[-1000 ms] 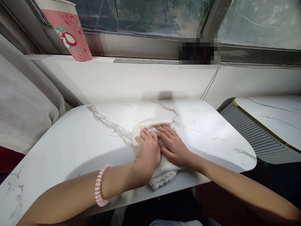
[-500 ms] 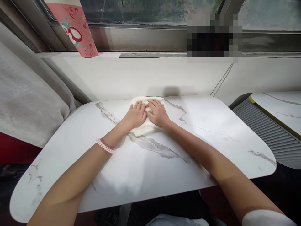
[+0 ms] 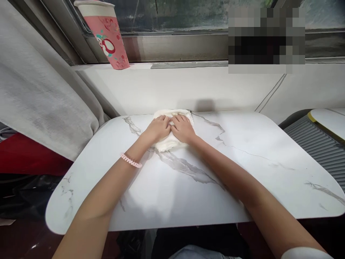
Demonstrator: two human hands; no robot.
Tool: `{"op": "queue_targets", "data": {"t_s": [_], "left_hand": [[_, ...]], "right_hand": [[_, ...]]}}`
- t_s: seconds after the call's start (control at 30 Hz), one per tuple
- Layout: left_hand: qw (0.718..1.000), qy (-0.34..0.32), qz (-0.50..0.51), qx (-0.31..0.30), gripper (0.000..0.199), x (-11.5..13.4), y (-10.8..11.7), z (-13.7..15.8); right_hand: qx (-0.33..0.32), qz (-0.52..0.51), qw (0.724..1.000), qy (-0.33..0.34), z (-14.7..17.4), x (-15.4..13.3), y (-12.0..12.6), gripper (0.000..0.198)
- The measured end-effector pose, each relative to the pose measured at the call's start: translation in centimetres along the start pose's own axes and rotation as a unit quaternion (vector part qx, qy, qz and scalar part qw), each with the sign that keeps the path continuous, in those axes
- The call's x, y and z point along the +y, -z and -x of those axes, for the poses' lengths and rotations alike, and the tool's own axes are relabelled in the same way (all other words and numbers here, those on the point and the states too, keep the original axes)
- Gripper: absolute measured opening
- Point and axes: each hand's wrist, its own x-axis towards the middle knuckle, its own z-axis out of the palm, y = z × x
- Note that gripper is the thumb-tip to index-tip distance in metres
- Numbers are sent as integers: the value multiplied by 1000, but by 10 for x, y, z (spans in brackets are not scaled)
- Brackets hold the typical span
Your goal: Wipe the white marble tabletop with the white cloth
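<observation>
A white cloth [image 3: 168,144] lies bunched near the far edge of a white marble-patterned table [image 3: 151,201]. Palm down on its left part is my left hand [image 3: 159,127], fingers pointing away from me and slightly bent. My right hand [image 3: 183,128] presses on the cloth's right part, its fingers laid out over the fabric. The two thumbs nearly meet in the middle. Neither palm's underside shows. A pink coiled band [image 3: 130,160] circles my left wrist.
A pink and white paper cup [image 3: 109,39] stands on the window ledge [image 3: 188,65] beyond the table. At left hangs a grey curtain [image 3: 45,82]. Another table's edge [image 3: 327,124] and a ribbed grey panel [image 3: 314,144] are at right. A blurred patch covers part of the window.
Both hands have slid a little to the left across the tabletop together with the cloth. The view has turned left, so the whole cup now shows.
</observation>
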Motion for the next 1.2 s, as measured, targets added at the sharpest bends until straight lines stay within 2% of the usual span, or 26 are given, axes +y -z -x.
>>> {"op": "queue_targets", "data": {"t_s": [0.13,0.2,0.3,0.4,0.5,0.57,0.67,0.83,0.97,1.07,1.2], "left_hand": [[990,5,10,-139,24,-4,28,21],[983,2,-1,-182,21,-8,39,36],[973,3,-45,-225,15,-9,55,60],[955,12,-93,-281,6,-7,67,79],[943,13,-86,-322,6,-9,73,92],[945,18,-49,-324,11,-15,74,99],[952,18,5,-307,13,-29,71,107],[954,14,21,-299,20,-56,68,107],[952,17,37,-304,22,-88,71,105],[965,42,76,-249,27,-121,69,107],[984,61,115,-123,45,-163,51,110]], "right_hand": [[-10,77,997,7,23,-39,-5,40],[-20,105,994,10,38,-62,-7,43],[-53,108,991,52,58,-93,-5,47],[-123,79,985,90,69,-112,10,46],[-243,37,960,132,68,-120,32,45],[-302,9,939,166,65,-121,44,52],[-334,-23,924,188,60,-123,51,68],[-353,-37,919,171,55,-138,39,81],[-342,-45,926,151,40,-152,24,80],[-336,-50,933,120,17,-157,9,81],[-296,-72,947,102,-21,-149,-22,80]]}}
